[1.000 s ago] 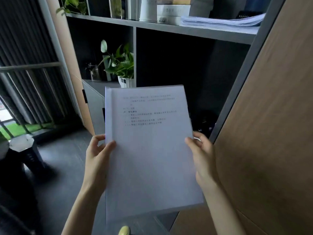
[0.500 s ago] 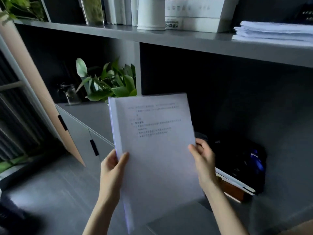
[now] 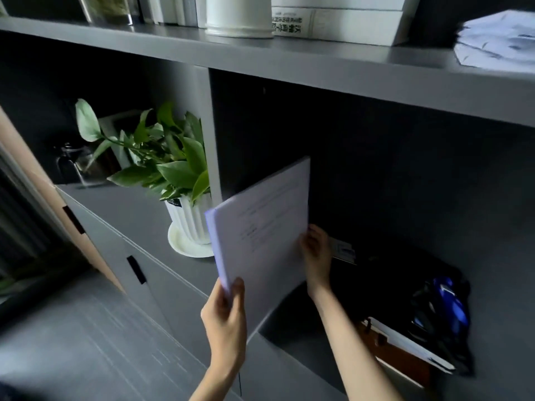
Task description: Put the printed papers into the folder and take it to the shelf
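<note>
folder (image 3: 260,227): tilted on edge, long axis into open shelf bay (image 3: 376,198) — just R of divider
L hand (image 3: 224,316): pinching near corner; R hand (image 3: 317,253): gripping far edge — nearer bay

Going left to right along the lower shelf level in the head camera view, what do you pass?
Glass jar → potted plant → folder, held by the left hand and right hand → blue and black item.
</note>
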